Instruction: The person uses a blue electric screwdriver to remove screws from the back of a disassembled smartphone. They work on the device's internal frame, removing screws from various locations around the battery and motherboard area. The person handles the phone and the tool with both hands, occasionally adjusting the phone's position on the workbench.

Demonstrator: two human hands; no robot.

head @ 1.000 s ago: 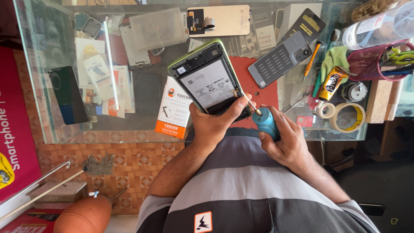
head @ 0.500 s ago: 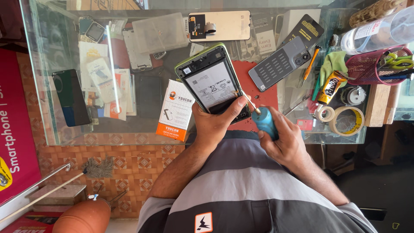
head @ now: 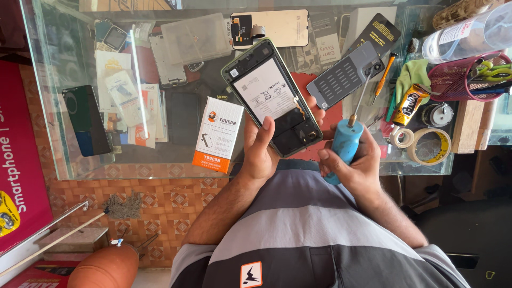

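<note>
Left hand (head: pixel 261 152) grips the lower end of an opened green-framed smartphone with its back cover off (head: pixel 271 96), thumb pressed flat on the exposed inside, fingers wrapped under; phone held tilted above the near edge of the glass counter top (head: pixel 80 165). White-labelled battery still seated, lower board area bare, so judged mid-disassembly or mid-repair: back already off, internals still in. Right hand (head: pixel 354 162) closed in a fist round a light-blue-handled screwdriver with a thin metal shaft (head: pixel 345 140), tip pointing up and clear of the phone, touching no screw.

Surface, left to right: dark slab phone (head: pixel 85 125) under the glass, white-and-orange small carton (head: pixel 218 133) just beside the left hand, pale detached phone panel (head: pixel 280 26) at the far edge, grey phone back cover (head: pixel 344 74), orange-handled small screwdriver (head: pixel 385 74), yellow glue tube (head: pixel 408 104), roll of cream tape (head: pixel 429 146), pink mesh basket (head: pixel 461 77) with tools.

Room: patterned orange tile front (head: pixel 133 197) below the counter, red poster (head: pixel 16 160) far left.
</note>
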